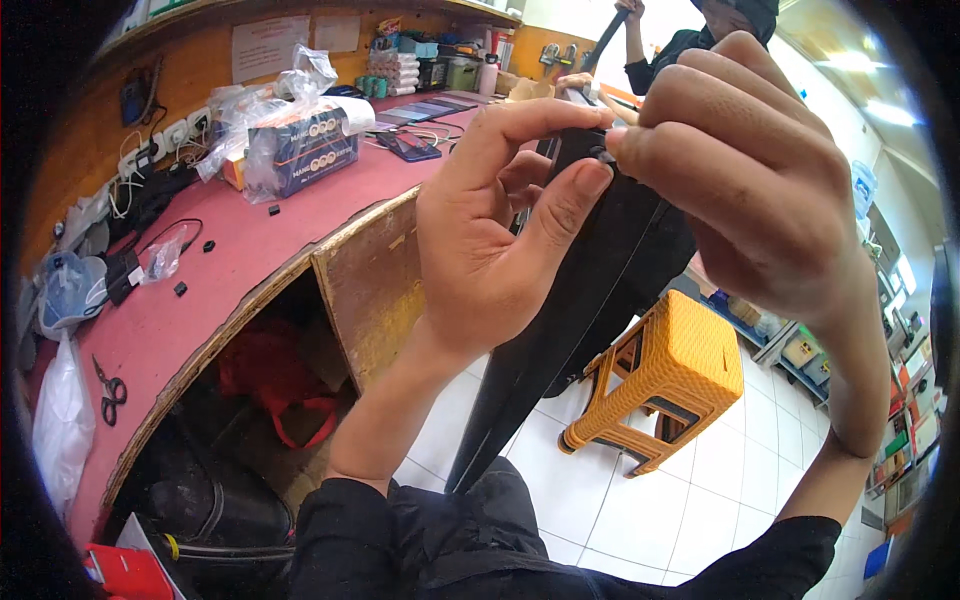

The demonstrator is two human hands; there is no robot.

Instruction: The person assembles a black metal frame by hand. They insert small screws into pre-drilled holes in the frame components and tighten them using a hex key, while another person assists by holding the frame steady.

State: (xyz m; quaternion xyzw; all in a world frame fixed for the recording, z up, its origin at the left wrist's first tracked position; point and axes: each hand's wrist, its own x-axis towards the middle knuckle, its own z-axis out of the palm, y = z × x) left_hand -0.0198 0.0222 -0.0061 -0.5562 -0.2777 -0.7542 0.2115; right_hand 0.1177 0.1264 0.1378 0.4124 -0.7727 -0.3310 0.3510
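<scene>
A long black slab-like thing [600, 275] with a thin lengthwise seam slants from my raised hands down to my lap; its kind is unclear. My left hand [495, 230] grips its top end, index finger over the edge and thumb against the near face. Close by on the right, my right hand [750, 165] is closed in a pinch, its fingertips almost meeting the left thumb at that same end. Whatever lies between the right fingertips is too small and hidden to name.
Left is a red-topped workbench [250, 240] with a blue box [305, 155], scissors [110, 390], phones [415, 145], cables and plastic bags. A yellow woven-pattern stool [665, 375] stands on white floor tiles. Beyond my hands, another person [700, 40] in black holds a long dark thing.
</scene>
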